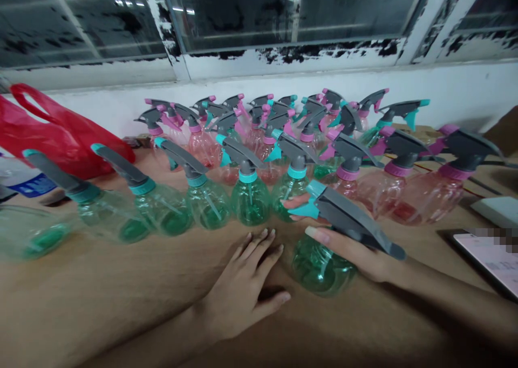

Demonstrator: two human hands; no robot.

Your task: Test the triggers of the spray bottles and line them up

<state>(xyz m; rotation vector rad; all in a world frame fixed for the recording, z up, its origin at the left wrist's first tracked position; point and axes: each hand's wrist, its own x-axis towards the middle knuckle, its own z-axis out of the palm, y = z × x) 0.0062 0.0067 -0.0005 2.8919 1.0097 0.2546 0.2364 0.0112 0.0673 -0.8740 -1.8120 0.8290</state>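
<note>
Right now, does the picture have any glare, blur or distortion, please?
Head view: light streaks reflected in the windows; small glints on the green bottle in the right hand; the leftmost green bottle looks stretched and soft at the edge.

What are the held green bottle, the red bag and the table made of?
Green bottle, in the right hand: probably glossy plastic; see-through with highlights.
Red bag: likely thin, shiny plastic film, creased.
Table: wood or wood-look laminate, fairly dull, with faint streaks.

Near head-worn view, forward and down over tabletop (133, 281)
</note>
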